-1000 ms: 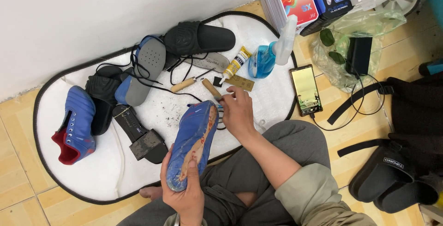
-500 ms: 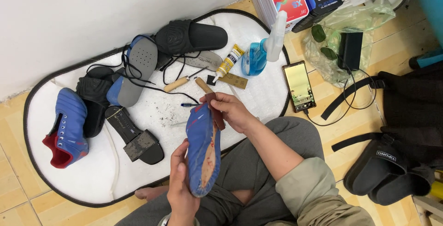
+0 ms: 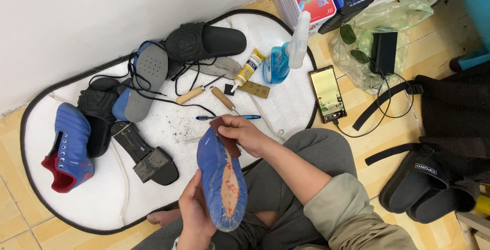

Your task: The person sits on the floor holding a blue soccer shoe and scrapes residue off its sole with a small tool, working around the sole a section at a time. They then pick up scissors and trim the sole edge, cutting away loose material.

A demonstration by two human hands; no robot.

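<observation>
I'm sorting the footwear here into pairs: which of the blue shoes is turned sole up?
The blue shoe held in the left hand shows its worn sole, with the right hand at its toe. The other blue shoe lies at the mat's left end, laces up.

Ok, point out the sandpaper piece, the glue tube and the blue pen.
sandpaper piece (image 3: pixel 226 138), head view, middle of the brown strip.
glue tube (image 3: pixel 248 68), head view, yellow body.
blue pen (image 3: pixel 251 117), head view, blue barrel.

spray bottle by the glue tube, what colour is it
The spray bottle is clear blue with a white trigger head, seen best in the head view.
</observation>
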